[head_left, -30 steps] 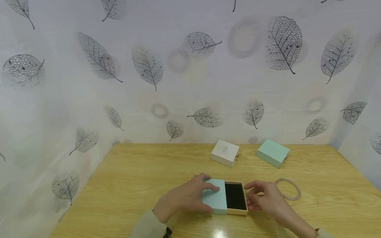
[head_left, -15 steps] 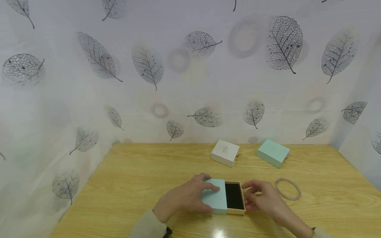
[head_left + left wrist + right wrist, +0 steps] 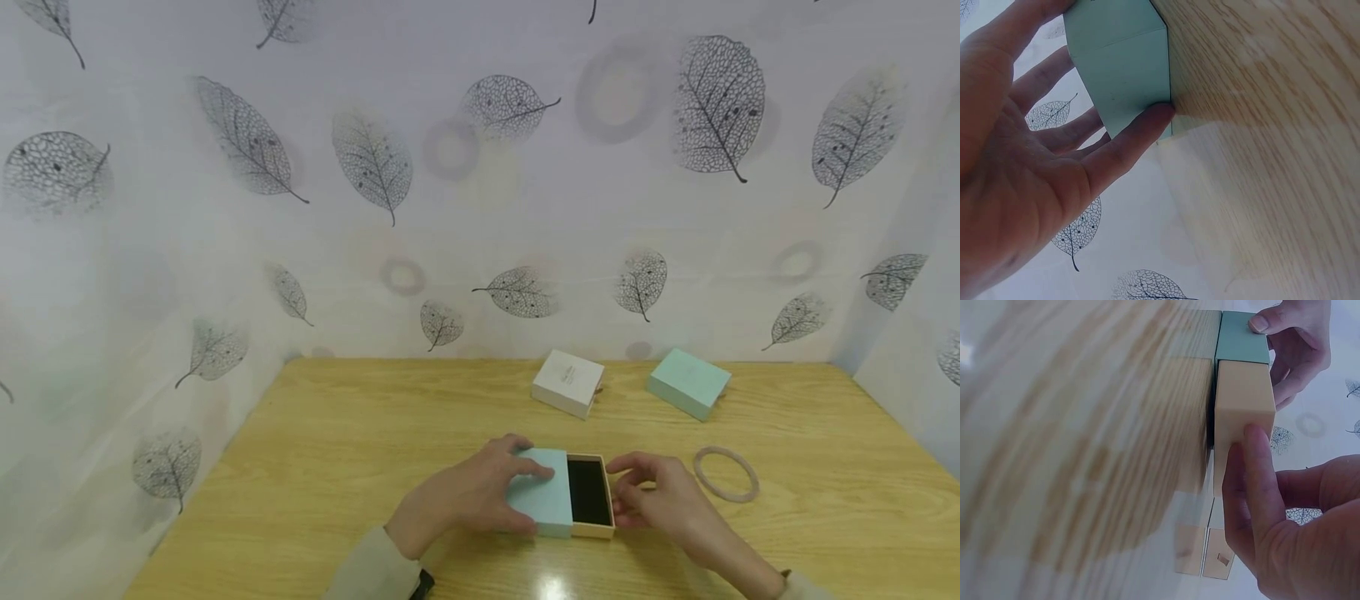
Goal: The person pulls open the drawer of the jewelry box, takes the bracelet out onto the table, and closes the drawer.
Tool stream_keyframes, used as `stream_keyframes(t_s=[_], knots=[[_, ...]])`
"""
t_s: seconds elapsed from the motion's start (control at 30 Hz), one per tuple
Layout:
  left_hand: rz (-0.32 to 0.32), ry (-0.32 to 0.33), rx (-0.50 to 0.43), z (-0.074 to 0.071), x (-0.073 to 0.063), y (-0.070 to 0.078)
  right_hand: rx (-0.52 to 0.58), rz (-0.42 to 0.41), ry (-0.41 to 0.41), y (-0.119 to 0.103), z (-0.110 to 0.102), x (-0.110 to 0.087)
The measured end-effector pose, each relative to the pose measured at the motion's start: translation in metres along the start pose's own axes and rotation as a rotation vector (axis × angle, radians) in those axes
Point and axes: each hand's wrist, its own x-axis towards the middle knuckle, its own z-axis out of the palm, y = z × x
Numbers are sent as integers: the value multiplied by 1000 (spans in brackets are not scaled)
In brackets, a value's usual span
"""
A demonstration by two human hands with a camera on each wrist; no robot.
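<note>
A light-blue sliding drawer box lies in front of me in the head view. My left hand grips its sleeve, thumb at the near side and fingers over the top and far side. From the sleeve's right end the tan drawer sticks partway out, with a black pad inside. Fingertips of my right hand press against the drawer's outer end. In the right wrist view these fingers touch the tan end wall. The left wrist view has the thumb on the sleeve's side.
A pale ring-shaped bangle lies just right of my right hand. Behind stand a white box with small lettering and a mint-green box. A leaf-patterned cloth rises along the back of the wooden table.
My right hand has moved slightly left, and the drawer has slid a little further into the sleeve. The left hand has kept its grip in place.
</note>
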Motion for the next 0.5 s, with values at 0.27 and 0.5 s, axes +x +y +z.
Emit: stream_keyframes(t_s=[0.27,0.5], knots=[[-6,-1,0,0,0,0,1,-1,-4,0,1,0],[-8,6,1,1,0,0,20,-10,-25,1,1,2]])
